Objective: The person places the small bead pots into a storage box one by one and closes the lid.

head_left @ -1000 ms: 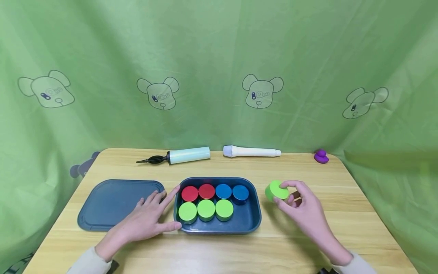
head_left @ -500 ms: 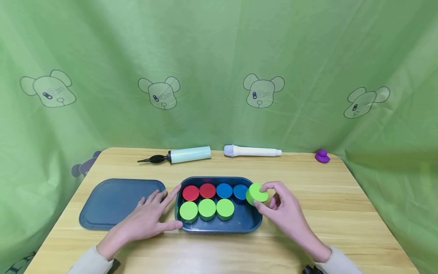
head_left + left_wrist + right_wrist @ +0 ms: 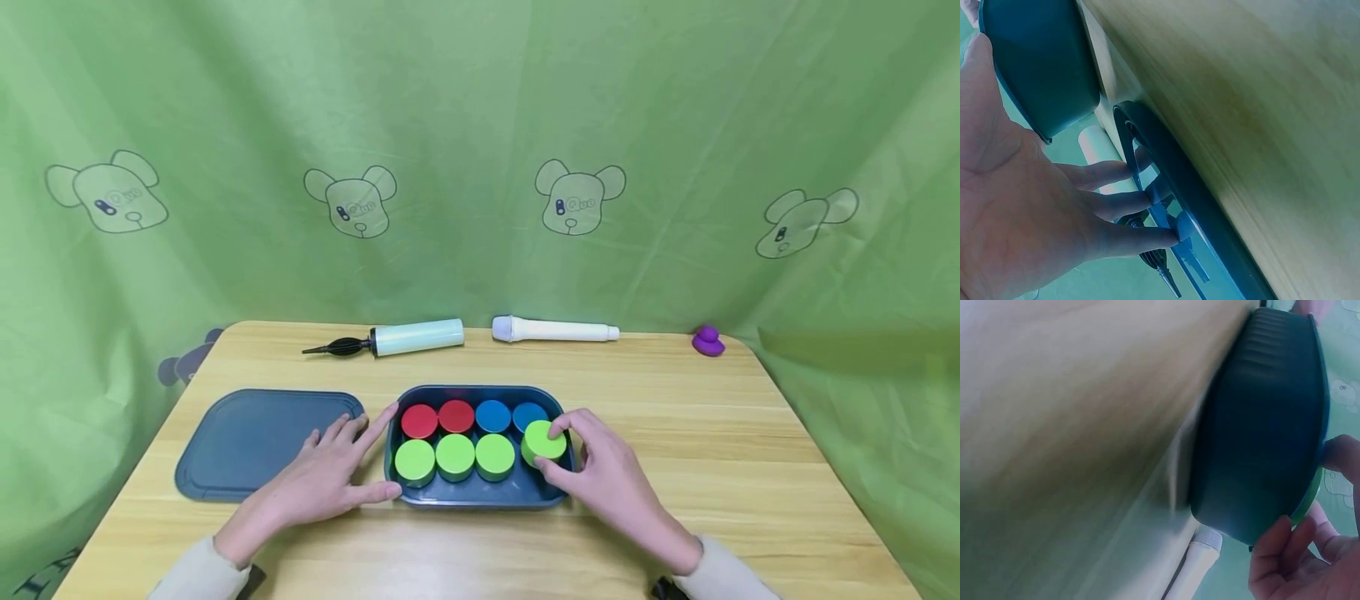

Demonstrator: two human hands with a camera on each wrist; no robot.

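My right hand (image 3: 611, 475) pinches a bright green cylinder (image 3: 543, 442) between thumb and fingers, over the right end of a dark blue box (image 3: 480, 505). Inside the box stand two red cylinders (image 3: 419, 422) and two blue ones at the back, with three green cylinders (image 3: 454, 456) in front. My left hand (image 3: 326, 479) lies spread at the box's left end, index finger and thumb at its rim. Its other fingers rest on the dark blue lid (image 3: 247, 442), as the left wrist view shows too. The box wall (image 3: 1260, 425) hides most of the held cylinder in the right wrist view.
Along the table's back edge lie a hand pump (image 3: 416, 337) with a black nozzle and a white microphone (image 3: 558, 331). A small purple object (image 3: 708, 342) sits at the back right corner. A green curtain (image 3: 465, 167) hangs behind the table.
My right hand has carried the green cylinder leftward from beside the box, over its rim, and lower into the front right area. My left hand stays in place against the box and lid.
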